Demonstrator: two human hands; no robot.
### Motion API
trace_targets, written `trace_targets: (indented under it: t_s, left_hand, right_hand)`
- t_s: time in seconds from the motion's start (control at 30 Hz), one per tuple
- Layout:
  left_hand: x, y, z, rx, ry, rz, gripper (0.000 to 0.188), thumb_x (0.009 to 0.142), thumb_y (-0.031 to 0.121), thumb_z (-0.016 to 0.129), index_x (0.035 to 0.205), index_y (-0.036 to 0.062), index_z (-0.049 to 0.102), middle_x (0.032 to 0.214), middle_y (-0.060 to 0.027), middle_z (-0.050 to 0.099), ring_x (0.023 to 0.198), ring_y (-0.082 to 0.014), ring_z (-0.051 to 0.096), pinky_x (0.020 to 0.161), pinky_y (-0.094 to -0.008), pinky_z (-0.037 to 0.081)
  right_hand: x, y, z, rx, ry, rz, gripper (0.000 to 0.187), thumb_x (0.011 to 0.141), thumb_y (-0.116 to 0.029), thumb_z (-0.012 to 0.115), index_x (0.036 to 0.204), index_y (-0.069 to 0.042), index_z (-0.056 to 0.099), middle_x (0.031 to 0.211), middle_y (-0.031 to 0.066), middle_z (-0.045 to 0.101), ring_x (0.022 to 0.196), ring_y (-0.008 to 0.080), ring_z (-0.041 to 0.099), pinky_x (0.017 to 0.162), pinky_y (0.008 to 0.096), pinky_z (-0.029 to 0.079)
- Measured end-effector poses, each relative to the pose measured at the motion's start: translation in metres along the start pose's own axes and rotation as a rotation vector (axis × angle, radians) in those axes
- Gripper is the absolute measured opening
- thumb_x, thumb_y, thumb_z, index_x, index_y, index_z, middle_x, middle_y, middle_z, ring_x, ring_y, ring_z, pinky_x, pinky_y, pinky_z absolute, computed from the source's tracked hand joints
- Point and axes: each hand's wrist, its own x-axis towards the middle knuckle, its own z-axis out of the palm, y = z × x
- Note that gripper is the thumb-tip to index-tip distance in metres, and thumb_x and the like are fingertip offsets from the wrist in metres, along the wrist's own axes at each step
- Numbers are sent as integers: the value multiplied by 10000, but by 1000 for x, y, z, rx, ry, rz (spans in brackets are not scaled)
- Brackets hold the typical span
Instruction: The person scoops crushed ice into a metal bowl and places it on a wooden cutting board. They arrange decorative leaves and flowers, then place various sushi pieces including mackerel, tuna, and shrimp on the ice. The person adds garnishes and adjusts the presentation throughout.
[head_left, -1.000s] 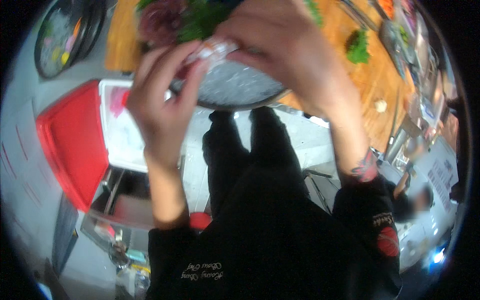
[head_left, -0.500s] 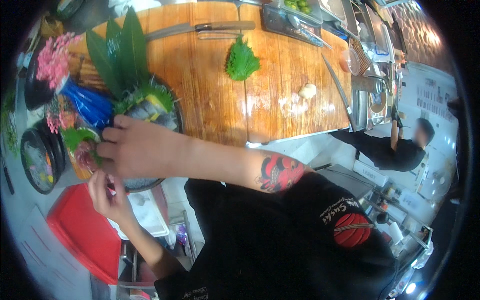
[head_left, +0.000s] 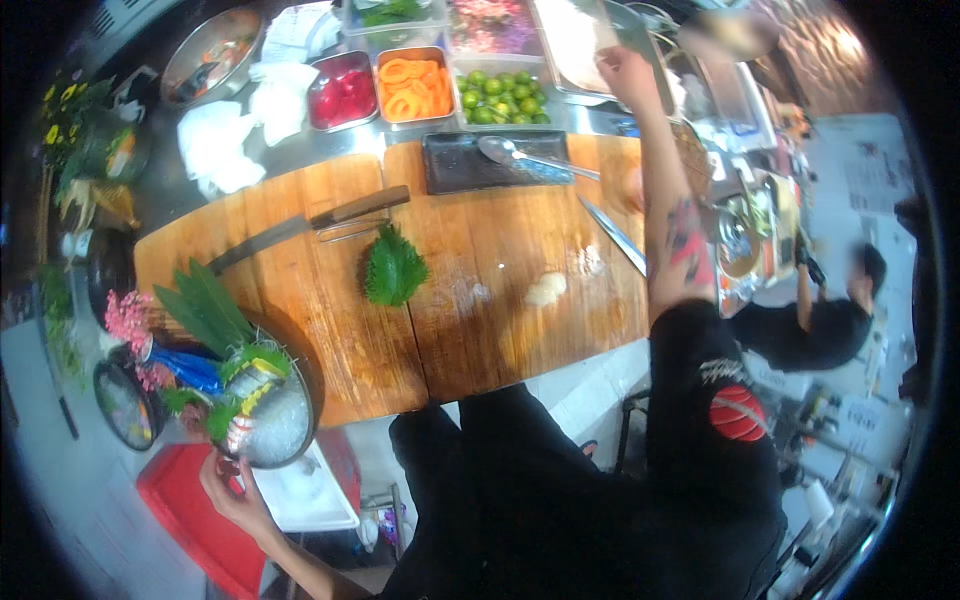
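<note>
My right hand (head_left: 625, 72) is stretched to the far right, over a metal tray with pale contents (head_left: 575, 45). Its fingers are bent together, and what they hold, if anything, is too small to make out. My left hand (head_left: 236, 500) is at the near edge of a round dark bowl (head_left: 312, 405) at the lower left. Its fingers curl in beside the rim; something dark red shows between them, too unclear to name. Crushed ice (head_left: 282, 425), sliced fish (head_left: 240, 432), green leaves and lemon slices fill the bowl. Long leaves (head_left: 205, 305) and a blue fan-shaped piece (head_left: 185, 368) stand beside it.
A wooden cutting board (head_left: 480, 340) bears a knife (head_left: 300, 228), a green shiso leaf (head_left: 395, 268), a white lump (head_left: 545, 290) and a narrow blade (head_left: 612, 235). Behind are a spoon (head_left: 535, 157) on a black plate (head_left: 450, 175) and limes (head_left: 500, 98). A co-worker (head_left: 810, 320) stands right.
My right hand has left the bowl and swung to the far right, over the tray. My left hand stays by the bowl's near edge. The view has shifted to show more containers behind the board.
</note>
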Motion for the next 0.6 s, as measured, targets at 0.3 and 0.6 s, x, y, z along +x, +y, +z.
trace_targets:
  t_s: [0.3, 0.6]
  left_hand:
    - [-125, 37, -82, 208, 23, -292, 410, 896, 39, 729, 1299, 48, 651, 1064, -119, 671, 879, -182, 636, 755, -305, 527]
    - [-183, 27, -56, -83, -16, -585, 462, 907, 54, 728, 1360, 58, 640, 1054, -85, 686, 833, -135, 632, 711, -288, 527]
  right_hand:
    - [135, 153, 152, -508, -398, -554, 388, 971, -387, 603, 976, -26, 747, 941, 197, 744, 869, 361, 713, 795, 477, 552]
    - [147, 175, 138, -680, -369, -495, 439, 1014, -397, 527, 947, -23, 748, 959, 245, 718, 919, 435, 678, 828, 509, 520]
